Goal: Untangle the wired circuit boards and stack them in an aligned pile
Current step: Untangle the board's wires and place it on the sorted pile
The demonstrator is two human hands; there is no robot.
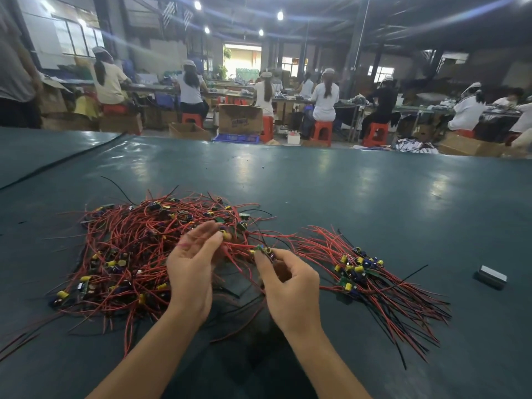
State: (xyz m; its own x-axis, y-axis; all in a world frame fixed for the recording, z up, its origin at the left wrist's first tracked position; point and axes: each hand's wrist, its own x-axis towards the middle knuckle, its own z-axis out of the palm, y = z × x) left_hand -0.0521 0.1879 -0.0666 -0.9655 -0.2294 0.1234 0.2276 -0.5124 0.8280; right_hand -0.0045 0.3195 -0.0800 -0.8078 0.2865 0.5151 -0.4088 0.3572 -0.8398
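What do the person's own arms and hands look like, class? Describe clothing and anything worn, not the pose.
Both forearms are bare down to the frame's bottom edge: no sleeves show. The left hand and right hand wear no gloves, and no ring, watch or bracelet is visible.

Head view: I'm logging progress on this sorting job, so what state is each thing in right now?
Tangled heap: knotted, unsorted, lying on the table.
Sorted pile: boards bunched together, wires fanned out.
Held board: pinched up between heap and pile.
Left hand: fingers nearly straight, tips touching the heap.
Right hand: pinches the held board.
Grey block: lying flat, apart from the wires.
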